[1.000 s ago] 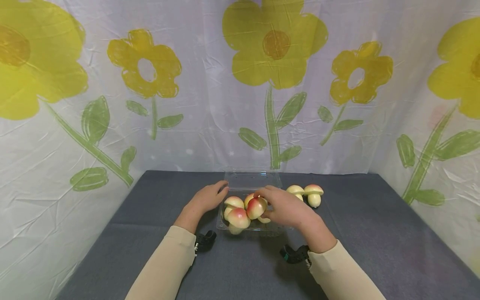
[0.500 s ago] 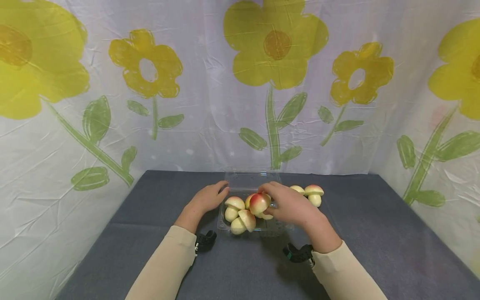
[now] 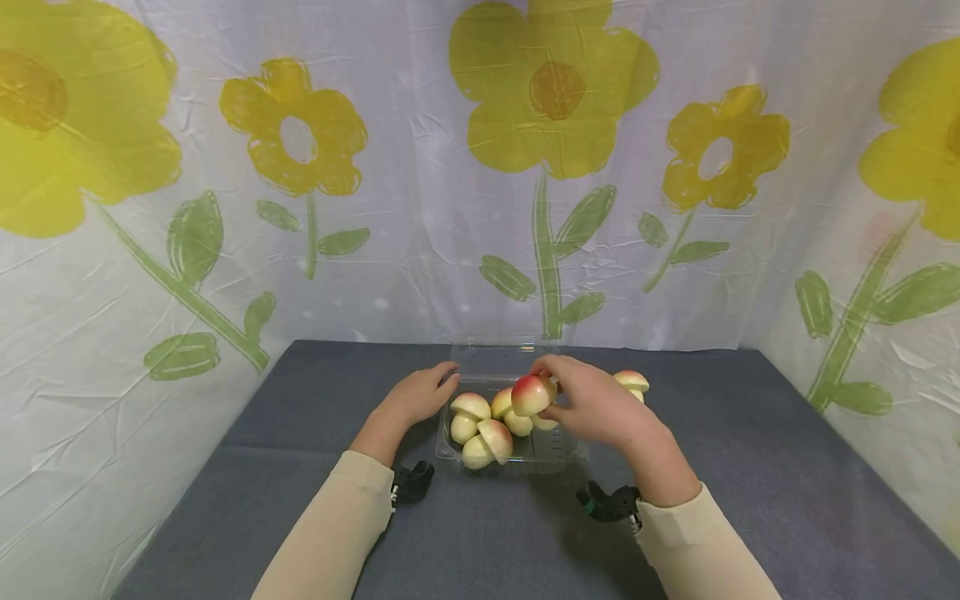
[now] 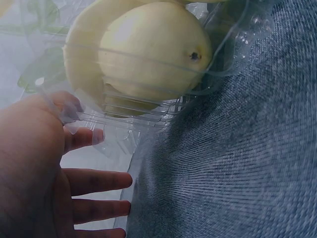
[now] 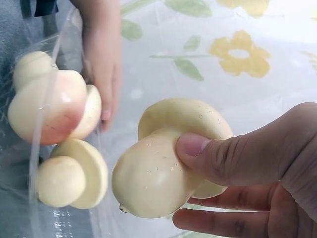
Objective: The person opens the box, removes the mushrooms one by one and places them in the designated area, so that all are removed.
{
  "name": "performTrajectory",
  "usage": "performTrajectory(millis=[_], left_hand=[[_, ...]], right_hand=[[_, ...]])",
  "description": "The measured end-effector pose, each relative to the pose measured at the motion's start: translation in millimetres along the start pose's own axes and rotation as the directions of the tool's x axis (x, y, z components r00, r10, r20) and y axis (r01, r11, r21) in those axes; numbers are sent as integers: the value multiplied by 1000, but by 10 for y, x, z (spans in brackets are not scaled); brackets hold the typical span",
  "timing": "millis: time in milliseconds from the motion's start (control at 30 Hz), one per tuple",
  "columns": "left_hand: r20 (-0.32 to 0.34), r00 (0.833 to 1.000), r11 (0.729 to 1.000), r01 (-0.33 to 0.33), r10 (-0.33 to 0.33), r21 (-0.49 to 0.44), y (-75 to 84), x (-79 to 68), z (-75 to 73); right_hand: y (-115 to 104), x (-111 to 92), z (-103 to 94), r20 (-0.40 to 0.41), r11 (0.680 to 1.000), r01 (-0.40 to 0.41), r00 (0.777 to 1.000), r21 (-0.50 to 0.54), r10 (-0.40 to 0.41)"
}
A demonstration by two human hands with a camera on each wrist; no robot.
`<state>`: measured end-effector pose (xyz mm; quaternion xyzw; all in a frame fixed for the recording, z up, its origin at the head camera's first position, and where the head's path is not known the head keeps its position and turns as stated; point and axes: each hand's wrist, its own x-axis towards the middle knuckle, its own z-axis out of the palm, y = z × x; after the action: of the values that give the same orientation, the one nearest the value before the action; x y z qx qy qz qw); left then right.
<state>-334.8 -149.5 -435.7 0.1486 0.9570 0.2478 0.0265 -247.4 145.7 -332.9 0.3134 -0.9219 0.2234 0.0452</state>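
right hand [image 3: 596, 404] pinched a mushroom [image 3: 531, 395] over the clear box [image 3: 547, 450]

the held mushroom was at the right part of the box, its red-tinged cap facing the head camera and its pale stem showing in the right wrist view. the thumb pressed against it where stem met cap, with the fingers round the far side. in that wrist view a gap showed between it and the mushrooms in the box.

three mushrooms [image 3: 487, 443] lay in the box, grouped toward its left side. the lid [image 3: 498, 358] was tipped back behind them.

the left hand [image 3: 412, 397] was at the box's left back corner, holding nothing, its fingers straight and spread. whether its thumb touched the plastic, i cannot tell.

another mushroom [image 3: 632, 382] stood on the dark tablecloth [image 3: 480, 542], partly hidden by the right hand. a pale curtain [image 3: 420, 250] with yellow flowers [image 3: 498, 92] hung behind.
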Motion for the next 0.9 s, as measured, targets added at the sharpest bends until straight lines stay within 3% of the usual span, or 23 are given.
performTrajectory(millis=[600,900], left_hand=[[11,1000,1000,2,-2,-2,11,-12,-16],[18,1000,1000,11,-10,-12,2,-2,-5]], right_hand=[[158,-129,-288,-20,989,-117,993,91,119],[302,-224,-461,-22,969,-205,978,139,210]])
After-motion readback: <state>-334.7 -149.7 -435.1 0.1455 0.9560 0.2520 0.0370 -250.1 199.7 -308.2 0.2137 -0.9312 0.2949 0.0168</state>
